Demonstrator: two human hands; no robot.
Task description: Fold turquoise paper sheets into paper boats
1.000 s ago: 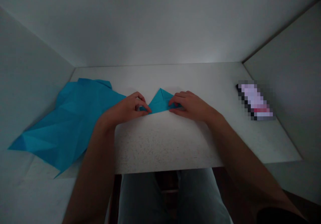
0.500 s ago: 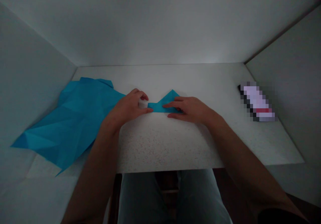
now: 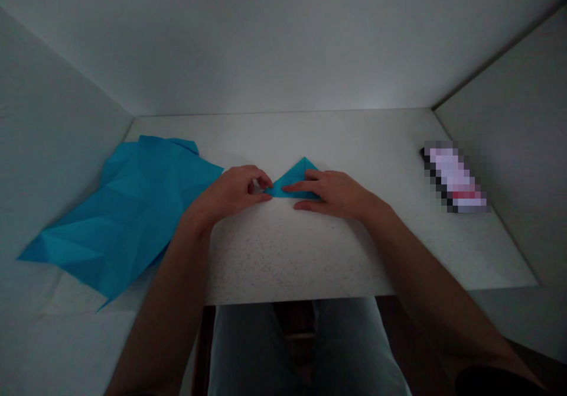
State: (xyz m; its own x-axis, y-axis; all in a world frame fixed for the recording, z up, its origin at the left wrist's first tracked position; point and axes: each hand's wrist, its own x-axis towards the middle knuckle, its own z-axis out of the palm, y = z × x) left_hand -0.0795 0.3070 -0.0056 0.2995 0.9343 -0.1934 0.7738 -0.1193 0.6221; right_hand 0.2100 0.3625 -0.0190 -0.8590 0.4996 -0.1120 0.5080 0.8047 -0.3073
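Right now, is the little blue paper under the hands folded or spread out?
Folded: the little blue paper is a small pointed triangle, pressed by the right hand, with the left hand at its corner.

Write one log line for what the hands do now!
left hand: pinches left tip of folded blue paper | right hand: flat on it | beside: big blue sheet on table

right hand [image 3: 333, 193] covering the right half of the little folded blue triangle [image 3: 293, 178], object by the wall [image 3: 455, 177] pixelated so no clue what it is, elbows cut off at the bottom edge
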